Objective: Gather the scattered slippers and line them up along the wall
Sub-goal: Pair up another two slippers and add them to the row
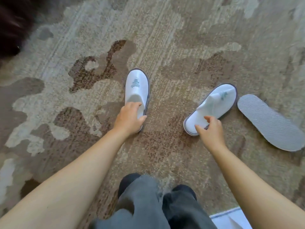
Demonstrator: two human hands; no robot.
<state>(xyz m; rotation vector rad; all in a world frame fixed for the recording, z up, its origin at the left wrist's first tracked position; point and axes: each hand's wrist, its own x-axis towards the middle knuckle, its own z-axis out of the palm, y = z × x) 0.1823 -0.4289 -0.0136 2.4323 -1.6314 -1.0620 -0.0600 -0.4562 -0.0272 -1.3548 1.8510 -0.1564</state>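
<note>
Three white slippers with grey trim lie on a patterned brown and beige carpet [165,38]. The middle slipper [136,86] points away from me, and my left hand [129,118] grips its heel end, fingers curled over the edge. A second slipper [217,101] lies angled to the upper right; my right hand [209,129] hovers over its heel with thumb and fingers apart, touching or nearly touching it. The third slipper [269,123] lies upside down at the right, ribbed grey sole up, untouched. No wall is in view.
My legs in grey trousers [148,204] and dark footwear stand at the bottom centre. A dark object [11,25] fills the top left corner. A pale surface with a blue stripe [231,217] shows at the bottom right.
</note>
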